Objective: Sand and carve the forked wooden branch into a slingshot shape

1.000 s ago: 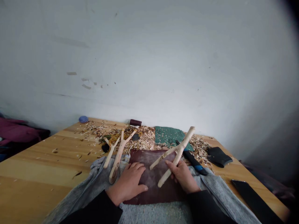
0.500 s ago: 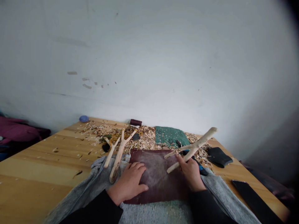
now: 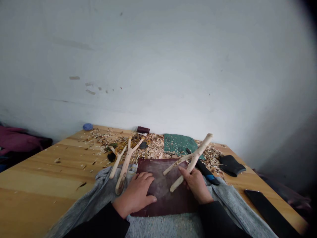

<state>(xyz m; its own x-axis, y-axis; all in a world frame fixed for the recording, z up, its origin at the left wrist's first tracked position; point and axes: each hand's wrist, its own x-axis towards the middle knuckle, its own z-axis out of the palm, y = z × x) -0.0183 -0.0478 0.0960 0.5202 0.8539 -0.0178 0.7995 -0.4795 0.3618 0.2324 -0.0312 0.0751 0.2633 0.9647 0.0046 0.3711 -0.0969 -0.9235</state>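
Note:
My right hand (image 3: 196,185) is closed round one prong of a peeled Y-shaped wooden fork (image 3: 198,152). Its thick stem points up and away to the right, and its prongs point down toward me. Beneath it lies a dark red sheet of sandpaper (image 3: 163,198), dusted pale in the middle. My left hand (image 3: 138,190) rests flat on the sheet's left side, fingers spread. Beside that hand, two more peeled wooden forks, a larger one (image 3: 126,165) and a smaller one (image 3: 116,165), lean on a grey cloth (image 3: 106,185).
Wood shavings (image 3: 153,145) cover the back of the wooden table (image 3: 37,178). A green sheet (image 3: 178,143) lies among them, near a dark red roll (image 3: 143,130). To the right are a black-and-blue handled tool (image 3: 208,173), a black curved piece (image 3: 231,165) and a phone (image 3: 269,211).
My right hand has drawn the wooden fork left and toward me over the sandpaper, uncovering more of the black-and-blue tool. My left hand has stayed in place.

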